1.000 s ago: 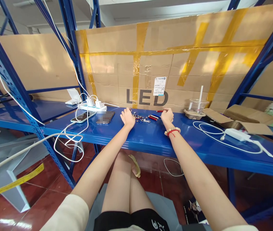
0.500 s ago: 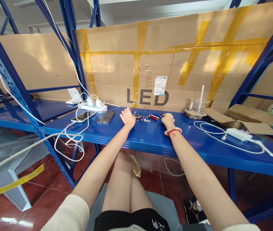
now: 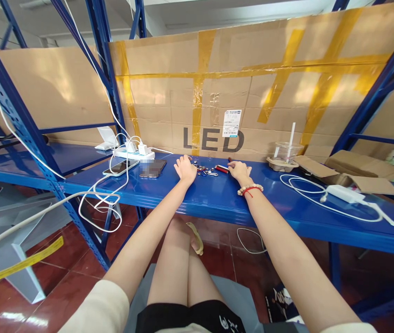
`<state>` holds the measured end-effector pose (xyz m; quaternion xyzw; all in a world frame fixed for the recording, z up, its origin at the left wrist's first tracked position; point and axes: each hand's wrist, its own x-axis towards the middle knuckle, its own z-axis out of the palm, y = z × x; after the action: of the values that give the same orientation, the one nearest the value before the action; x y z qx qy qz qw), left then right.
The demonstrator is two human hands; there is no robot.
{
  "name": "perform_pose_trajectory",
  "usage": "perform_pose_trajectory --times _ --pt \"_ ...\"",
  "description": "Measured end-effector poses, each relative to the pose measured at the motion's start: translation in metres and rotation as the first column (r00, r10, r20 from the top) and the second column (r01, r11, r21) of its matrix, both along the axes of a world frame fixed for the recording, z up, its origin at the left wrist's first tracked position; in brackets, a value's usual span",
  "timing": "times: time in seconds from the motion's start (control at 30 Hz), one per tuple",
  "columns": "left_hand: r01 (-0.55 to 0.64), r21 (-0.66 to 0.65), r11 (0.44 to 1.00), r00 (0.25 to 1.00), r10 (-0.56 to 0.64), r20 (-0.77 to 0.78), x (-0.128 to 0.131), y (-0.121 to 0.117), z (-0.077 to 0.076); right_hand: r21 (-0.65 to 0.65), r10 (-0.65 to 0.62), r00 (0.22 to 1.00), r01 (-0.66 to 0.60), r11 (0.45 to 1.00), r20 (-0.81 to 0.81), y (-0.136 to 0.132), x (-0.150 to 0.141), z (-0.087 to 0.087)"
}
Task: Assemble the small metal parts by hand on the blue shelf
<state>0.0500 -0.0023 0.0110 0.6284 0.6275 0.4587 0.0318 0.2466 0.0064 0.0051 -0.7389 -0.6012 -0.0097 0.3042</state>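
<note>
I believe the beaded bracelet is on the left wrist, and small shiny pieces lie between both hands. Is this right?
Not left: the head view shows the beaded bracelet on the right wrist. The small shiny pieces do lie between the left hand and right hand.

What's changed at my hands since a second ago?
The right hand has shifted slightly left, its fingers now reaching toward the red and blue pieces. The slim red piece that stuck out of it no longer shows there; whether it was let go is hidden. The left hand stays beside the small shiny parts; the plastic cup hasn't moved.
</note>
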Motion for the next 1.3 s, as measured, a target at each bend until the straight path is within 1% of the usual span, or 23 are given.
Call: perform_pose_trajectory --times 0.1,0.23,0.4,0.47,0.63,0.77,0.83,0.9,0.97,1.03,1.07,1.1,1.13,1.17,1.2,1.23,1.27,1.3 --pt "-0.006 0.004 1.0 1.0 0.006 -0.005 0.0 0.0 0.0 -0.032 -0.021 0.999 0.019 0.999 -0.044 0.003 0.003 -0.003" --pt "0.002 -0.001 1.0 1.0 -0.003 -0.008 0.0 0.001 0.0 -0.057 -0.002 0.998 -0.002 0.998 -0.061 0.007 0.004 -0.006" --pt "0.002 -0.043 0.999 0.998 -0.005 -0.056 0.001 0.001 0.0 -0.155 -0.037 0.998 0.03 0.987 -0.041 0.002 0.003 0.001" --pt "0.006 -0.052 0.999 0.997 -0.01 -0.08 0.001 0.001 0.001 -0.17 -0.046 0.998 0.038 0.985 -0.04 -0.001 0.002 0.003" --pt "0.046 -0.061 0.997 0.993 -0.052 -0.102 0.002 0.001 0.001 -0.139 -0.047 0.998 0.041 0.989 -0.04 -0.001 0.0 0.002" --pt "0.066 -0.059 0.996 0.992 -0.072 -0.103 0.002 0.001 0.0 -0.115 0.056 0.998 -0.057 0.992 -0.013 0.0 -0.002 0.001" --pt "0.077 -0.055 0.996 0.991 -0.082 -0.103 0.002 0.001 0.0 -0.104 0.085 0.996 -0.085 0.991 0.002 -0.001 -0.003 0.001" --pt "0.094 -0.052 0.994 0.99 -0.099 -0.105 0.002 0.0 0.0 -0.093 0.059 0.998 -0.058 0.994 0.006 -0.003 -0.003 0.002" --pt "0.113 -0.05 0.992 0.988 -0.117 -0.105 0.002 0.0 0.001 -0.063 0.0 1.0 -0.001 0.998 -0.012 -0.004 -0.002 0.003" --pt "0.131 -0.05 0.99 0.985 -0.135 -0.102 0.003 0.0 0.002 0.021 -0.049 0.996 0.051 0.998 -0.07 -0.002 -0.002 0.004" --pt "0.139 -0.05 0.989 0.985 -0.143 -0.101 0.004 0.0 0.002 0.08 -0.046 0.991 0.056 0.995 -0.126 0.0 -0.002 0.005" --pt "0.148 -0.049 0.988 0.983 -0.153 -0.1 0.004 0.001 0.003 0.142 -0.005 0.981 0.033 0.989 -0.196 0.002 -0.003 0.004" --pt "0.163 -0.05 0.985 0.981 -0.167 -0.1 0.005 0.001 0.003 0.206 0.073 0.96 -0.016 0.978 -0.27 0.005 -0.004 0.004" --pt "0.183 -0.054 0.982 0.977 -0.187 -0.098 0.005 0.001 0.003 0.26 0.197 0.921 -0.11 0.959 -0.337 0.007 -0.007 0.004" --pt "0.209 -0.061 0.976 0.972 -0.214 -0.096 0.005 0.002 0.003 0.308 0.335 0.86 -0.222 0.925 -0.385 0.009 -0.01 0.004" --pt "0.24 -0.069 0.968 0.965 -0.246 -0.092 0.005 0.002 0.003 0.344 0.468 0.785 -0.343 0.874 -0.406 0.011 -0.013 0.004" --pt "0.274 -0.076 0.959 0.956 -0.28 -0.089 0.005 0.003 0.003 0.357 0.567 0.717 -0.447 0.82 -0.405 0.012 -0.017 0.003" --pt "0.304 -0.08 0.949 0.947 -0.31 -0.085 0.005 0.004 0.002 0.358 0.631 0.669 -0.521 0.775 -0.392 0.012 -0.02 0.003"
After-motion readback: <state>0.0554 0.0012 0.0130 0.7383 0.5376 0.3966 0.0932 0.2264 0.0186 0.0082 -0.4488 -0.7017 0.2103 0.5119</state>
